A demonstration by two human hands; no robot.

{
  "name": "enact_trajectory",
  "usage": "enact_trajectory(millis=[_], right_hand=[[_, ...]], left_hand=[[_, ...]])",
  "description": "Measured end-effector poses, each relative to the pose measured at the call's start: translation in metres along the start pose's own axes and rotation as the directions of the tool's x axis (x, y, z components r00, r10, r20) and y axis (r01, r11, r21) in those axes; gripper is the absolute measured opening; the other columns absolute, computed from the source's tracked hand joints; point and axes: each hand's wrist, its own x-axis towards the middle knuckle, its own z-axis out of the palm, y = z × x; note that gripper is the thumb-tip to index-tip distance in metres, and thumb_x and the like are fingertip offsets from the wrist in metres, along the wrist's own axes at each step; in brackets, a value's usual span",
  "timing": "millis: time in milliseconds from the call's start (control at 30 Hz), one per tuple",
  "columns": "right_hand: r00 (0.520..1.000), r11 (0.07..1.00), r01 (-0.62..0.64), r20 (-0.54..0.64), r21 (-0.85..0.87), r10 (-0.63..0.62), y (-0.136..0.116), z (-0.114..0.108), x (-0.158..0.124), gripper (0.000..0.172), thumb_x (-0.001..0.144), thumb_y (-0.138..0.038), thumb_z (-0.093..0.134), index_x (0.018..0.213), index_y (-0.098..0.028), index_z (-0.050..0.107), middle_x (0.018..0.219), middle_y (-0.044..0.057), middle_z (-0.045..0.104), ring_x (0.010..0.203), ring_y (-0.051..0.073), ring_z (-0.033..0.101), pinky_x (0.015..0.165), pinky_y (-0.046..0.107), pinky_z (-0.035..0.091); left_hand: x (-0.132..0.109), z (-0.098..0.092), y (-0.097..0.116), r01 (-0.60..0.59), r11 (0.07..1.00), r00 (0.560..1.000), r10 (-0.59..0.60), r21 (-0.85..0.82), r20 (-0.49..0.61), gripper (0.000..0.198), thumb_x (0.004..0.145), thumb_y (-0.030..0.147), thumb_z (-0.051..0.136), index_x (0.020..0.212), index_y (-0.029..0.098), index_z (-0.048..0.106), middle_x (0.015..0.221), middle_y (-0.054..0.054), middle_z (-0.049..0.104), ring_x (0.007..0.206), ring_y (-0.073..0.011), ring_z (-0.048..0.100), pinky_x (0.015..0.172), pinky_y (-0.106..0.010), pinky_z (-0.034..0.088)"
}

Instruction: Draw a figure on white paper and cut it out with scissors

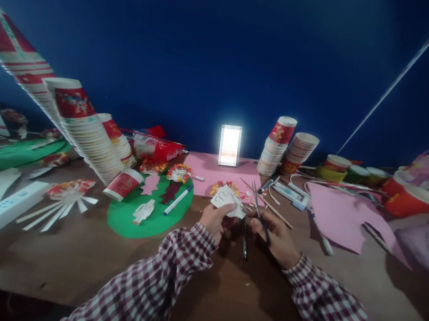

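My left hand (215, 219) is closed on a small white piece of paper (227, 201) with a shape drawn on it, held just above the wooden table (73, 263). My right hand (276, 237) grips a pair of scissors (259, 210) with dark handles, its blades open and pointing up toward the paper's right edge. A dark pen (245, 241) lies on the table between my two hands. Both my sleeves are red-and-white checked.
A green paper disc (127, 220) with cut-outs and a marker (177, 199) lies to the left. Leaning stacks of red-and-white paper cups (83, 131) stand left, shorter stacks (279, 147) behind. Pink paper sheets (339, 217), red bowls (413, 200), sticks and a glowing phone (230, 145) sit beyond.
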Motion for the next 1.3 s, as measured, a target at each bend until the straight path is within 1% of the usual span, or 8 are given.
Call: enact_trajectory(millis=[100,233,367,533,800,1000,1200,1300], right_hand=[[1.000,1.000,0.005,-0.005,-0.003,-0.005,-0.0011,0.0011,-0.0005,0.035,0.076,-0.044,0.060,0.094,-0.015,0.057,0.066,-0.001,0.050,0.056,0.009,0.046,0.048,0.021,0.038],[1.000,1.000,0.008,-0.010,-0.007,-0.008,-0.0022,0.0010,0.0000,0.037,0.076,-0.045,0.061,0.095,-0.014,0.058,0.067,0.000,0.052,0.058,0.009,0.047,0.050,0.021,0.039],[0.999,1.000,-0.016,-0.030,0.023,0.017,-0.0020,-0.0008,0.0015,0.040,0.074,-0.049,0.061,0.095,-0.015,0.058,0.063,-0.001,0.051,0.053,0.009,0.047,0.044,0.021,0.037],[0.998,0.998,-0.047,-0.035,0.045,0.049,-0.0028,-0.0019,0.0029,0.042,0.069,-0.048,0.065,0.094,-0.015,0.058,0.059,-0.003,0.050,0.049,0.009,0.047,0.043,0.021,0.037],[0.998,0.998,-0.061,-0.008,0.017,0.061,-0.0052,-0.0018,0.0031,0.042,0.073,-0.051,0.060,0.095,-0.016,0.058,0.061,-0.003,0.050,0.050,0.009,0.047,0.043,0.021,0.039],[1.000,0.999,-0.005,0.010,-0.038,0.006,-0.0032,-0.0004,0.0031,0.037,0.075,-0.047,0.059,0.093,-0.015,0.057,0.067,0.000,0.052,0.056,0.010,0.048,0.048,0.022,0.039],[0.991,0.982,0.099,0.102,-0.162,-0.083,0.0015,-0.0007,0.0020,0.027,0.079,-0.041,0.058,0.092,-0.017,0.057,0.079,0.003,0.059,0.071,0.015,0.054,0.064,0.026,0.044],[0.991,0.968,0.103,0.112,-0.229,-0.079,0.0036,-0.0013,0.0015,0.027,0.080,-0.041,0.056,0.094,-0.017,0.057,0.076,0.002,0.059,0.068,0.015,0.053,0.061,0.025,0.043]], left_hand=[[0.0022,-0.0014,-0.0021,-0.010,1.000,1.000,0.010,0.002,0.006,0.029,0.057,0.019,0.073,0.082,0.011,0.062,0.067,-0.003,0.064,0.050,-0.0092,0.056,0.042,-0.018,0.042],[0.0021,-0.0017,-0.0025,-0.015,1.000,0.999,0.014,0.024,0.048,0.027,0.058,0.020,0.072,0.082,0.012,0.064,0.074,-0.005,0.066,0.058,-0.0109,0.059,0.047,-0.018,0.045],[0.0026,-0.0009,-0.0027,-0.044,0.996,0.998,0.041,0.079,0.045,0.019,0.059,0.022,0.070,0.073,0.010,0.064,0.069,-0.005,0.065,0.054,-0.0101,0.057,0.046,-0.018,0.044],[0.0045,-0.0006,-0.0020,-0.074,0.992,0.996,0.067,0.098,0.064,0.018,0.057,0.026,0.071,0.063,0.011,0.063,0.061,-0.004,0.062,0.052,-0.0110,0.056,0.048,-0.021,0.045],[0.0066,-0.0038,-0.0003,-0.060,0.995,0.992,0.050,0.079,0.120,0.020,0.059,0.023,0.069,0.073,0.009,0.065,0.070,-0.008,0.067,0.058,-0.0132,0.059,0.050,-0.022,0.047],[0.0088,-0.0050,-0.0029,-0.098,0.991,0.985,0.083,0.092,0.153,0.024,0.059,0.021,0.071,0.079,0.009,0.066,0.078,-0.010,0.068,0.063,-0.0146,0.061,0.053,-0.023,0.048],[0.0059,-0.0025,-0.0005,-0.113,0.990,0.986,0.102,0.084,0.130,0.027,0.054,0.022,0.074,0.076,0.009,0.065,0.074,-0.009,0.067,0.060,-0.0140,0.059,0.053,-0.024,0.048],[0.0049,-0.0019,0.0005,-0.100,0.992,0.989,0.091,0.082,0.113,0.028,0.053,0.021,0.075,0.076,0.009,0.065,0.072,-0.008,0.066,0.058,-0.0134,0.059,0.050,-0.023,0.047]])
